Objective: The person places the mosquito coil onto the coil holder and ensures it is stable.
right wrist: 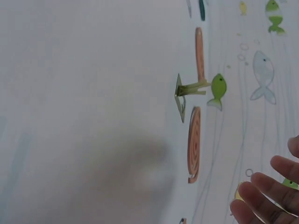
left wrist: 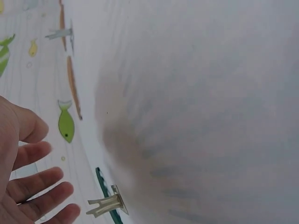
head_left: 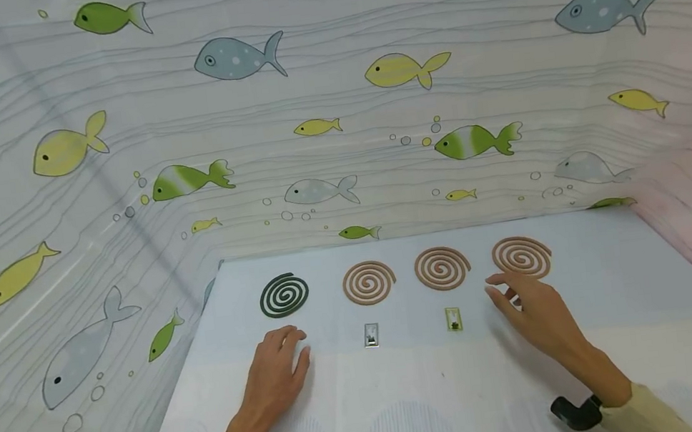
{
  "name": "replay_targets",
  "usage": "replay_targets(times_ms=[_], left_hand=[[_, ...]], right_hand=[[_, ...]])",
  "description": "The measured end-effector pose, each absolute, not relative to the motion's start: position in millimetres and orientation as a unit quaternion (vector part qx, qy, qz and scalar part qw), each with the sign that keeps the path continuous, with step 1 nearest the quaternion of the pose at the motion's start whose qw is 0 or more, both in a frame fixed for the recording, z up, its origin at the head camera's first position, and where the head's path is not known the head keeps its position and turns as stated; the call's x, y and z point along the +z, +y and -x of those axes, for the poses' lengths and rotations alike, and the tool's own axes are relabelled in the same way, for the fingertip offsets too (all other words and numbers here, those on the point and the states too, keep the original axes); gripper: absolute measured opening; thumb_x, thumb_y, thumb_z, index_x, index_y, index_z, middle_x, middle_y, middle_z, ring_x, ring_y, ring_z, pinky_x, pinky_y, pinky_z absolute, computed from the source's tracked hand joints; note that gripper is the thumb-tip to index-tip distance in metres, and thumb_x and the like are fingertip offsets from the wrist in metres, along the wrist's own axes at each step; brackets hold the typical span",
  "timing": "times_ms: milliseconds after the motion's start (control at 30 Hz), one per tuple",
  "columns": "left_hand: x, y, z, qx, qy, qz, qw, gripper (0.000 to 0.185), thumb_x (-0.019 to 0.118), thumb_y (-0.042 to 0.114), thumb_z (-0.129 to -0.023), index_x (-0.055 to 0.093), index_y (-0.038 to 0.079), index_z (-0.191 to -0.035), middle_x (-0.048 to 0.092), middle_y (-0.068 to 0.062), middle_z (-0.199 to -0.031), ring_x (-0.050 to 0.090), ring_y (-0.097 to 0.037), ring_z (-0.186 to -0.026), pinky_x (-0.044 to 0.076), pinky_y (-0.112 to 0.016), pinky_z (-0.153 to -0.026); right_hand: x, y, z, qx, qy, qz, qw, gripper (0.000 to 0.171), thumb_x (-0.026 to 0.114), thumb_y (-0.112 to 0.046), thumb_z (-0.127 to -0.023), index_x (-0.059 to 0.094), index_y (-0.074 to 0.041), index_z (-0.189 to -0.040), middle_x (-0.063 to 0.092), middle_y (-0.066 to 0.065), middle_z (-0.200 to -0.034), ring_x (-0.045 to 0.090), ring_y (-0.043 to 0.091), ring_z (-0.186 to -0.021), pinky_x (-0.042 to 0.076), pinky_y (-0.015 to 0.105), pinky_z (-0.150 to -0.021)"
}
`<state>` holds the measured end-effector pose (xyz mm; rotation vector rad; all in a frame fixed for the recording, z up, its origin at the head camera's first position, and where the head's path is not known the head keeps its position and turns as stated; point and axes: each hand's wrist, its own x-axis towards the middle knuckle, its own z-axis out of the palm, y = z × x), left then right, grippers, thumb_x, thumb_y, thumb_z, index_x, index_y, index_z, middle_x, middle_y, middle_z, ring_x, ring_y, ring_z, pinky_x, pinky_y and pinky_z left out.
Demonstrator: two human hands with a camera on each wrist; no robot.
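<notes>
Just ahead of the right hand [head_left: 536, 319] sits the rightmost brown coil [head_left: 522, 256], its near rim almost at the fingertips, touching or just short, can't tell. Risk: these spirals look brittle and thin, so a fingertip landing on the outer turn or dragging sideways likely snaps a segment or skids the coil toward the fish-print wall [head_left: 332, 102]. A stand seems to lie under this hand; only a sliver shows, so a blind press could bend it.

Beyond the left hand [head_left: 275, 379] lies the dark green coil [head_left: 284, 295], near but apart. Same risk there if the hand slides forward flat: it shoves the coil rather than lifting it.

Between the hands: two more brown coils [head_left: 369, 282] [head_left: 442, 267], each with a small metal stand [head_left: 370, 335] [head_left: 453, 319] nearer the person. The stands have upright prongs, as the right wrist view shows [right wrist: 187, 91]; a sweep inward from either hand could knock one over or catch a finger.

Pose:
- Left hand: palm down on the white table [head_left: 407, 396], fingers relaxed and slightly spread, holding nothing. Left wrist view confirms loose spread fingers [left wrist: 37, 186].
- Right hand: palm down, fingers extended and fanned toward the coil, holding nothing. Wrist slightly raised.
</notes>
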<state>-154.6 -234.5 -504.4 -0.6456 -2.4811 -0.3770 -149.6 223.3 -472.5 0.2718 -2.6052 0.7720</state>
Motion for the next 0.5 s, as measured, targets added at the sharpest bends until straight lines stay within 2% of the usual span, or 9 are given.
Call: replay_targets(times_ms=[233, 500], left_hand=[[-502.2, -228.4, 155.9, -0.150, -0.916, 0.250, 0.274, 0.022, 0.077, 0.007, -0.086, 0.070, 0.005, -0.107, 0.066, -0.012, -0.112, 0.062, -0.033, -0.104, 0.053, -0.048, -0.082], [-499.5, -221.9, 158.7, -0.171, -0.924, 0.240, 0.243, 0.043, 0.076, 0.011, -0.089, 0.066, 0.006, -0.130, 0.063, -0.017, -0.130, 0.060, -0.035, -0.117, 0.052, -0.052, -0.094]], right_hand=[[-475.7, 203.4, 151.6, 0.290, -0.931, -0.110, 0.193, 0.022, 0.072, -0.019, -0.098, 0.072, -0.010, -0.119, 0.072, 0.001, -0.101, 0.064, 0.014, -0.079, 0.055, 0.036, -0.067], [-475.7, 181.4, 155.8, 0.314, -0.921, -0.135, 0.187, 0.022, 0.072, -0.020, -0.099, 0.073, -0.009, -0.118, 0.073, 0.000, -0.102, 0.063, 0.010, -0.077, 0.055, 0.030, -0.066]])
